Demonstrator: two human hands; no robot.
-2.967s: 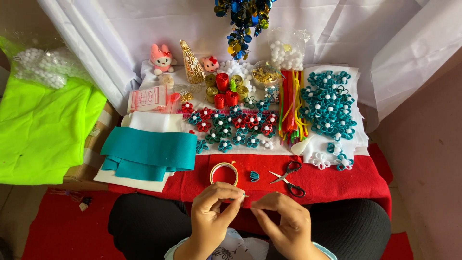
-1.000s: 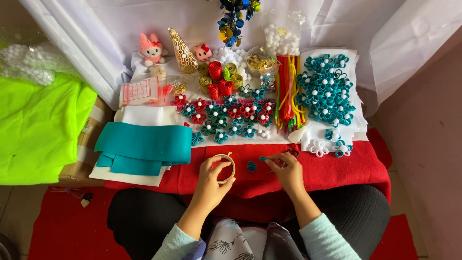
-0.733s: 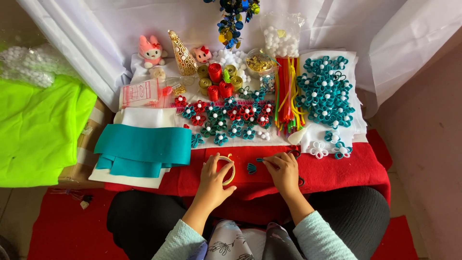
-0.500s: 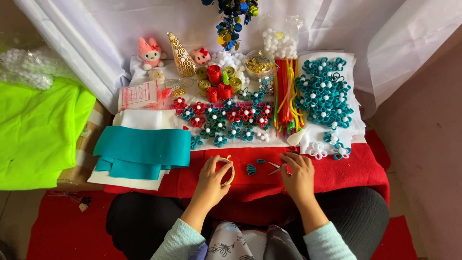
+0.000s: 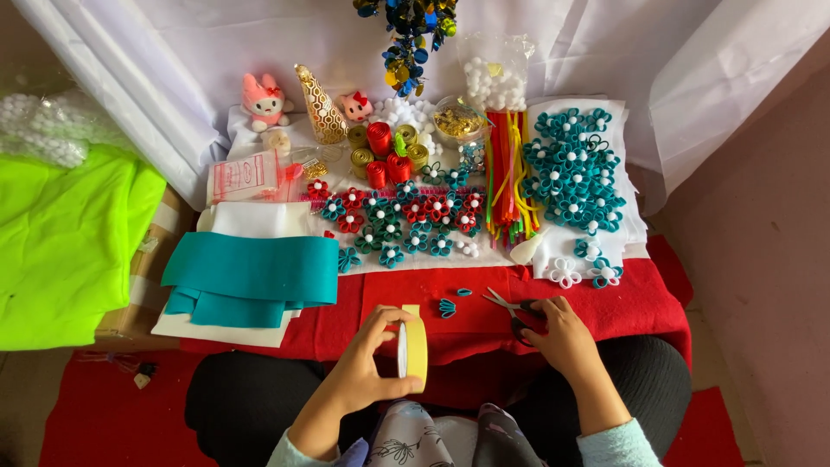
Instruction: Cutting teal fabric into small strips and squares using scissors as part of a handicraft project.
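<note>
the left hand (image 5: 367, 367) is now lifting the roll of yellow tape (image 5: 415, 350) upright off the red cloth (image 5: 640, 303), where half a second ago it was pressing it flat, fingers clasping its rim. the right hand (image 5: 558, 333) is closing on the scissors (image 5: 510, 304), having moved rightwards, so cutting looks near. 1 teal petal piece (image 5: 447, 307) is lying just between both hands.

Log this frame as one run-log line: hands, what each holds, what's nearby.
left hand: holds tape roll on edge | right hand: on scissors on red cloth | near: small teal felt flower
</note>
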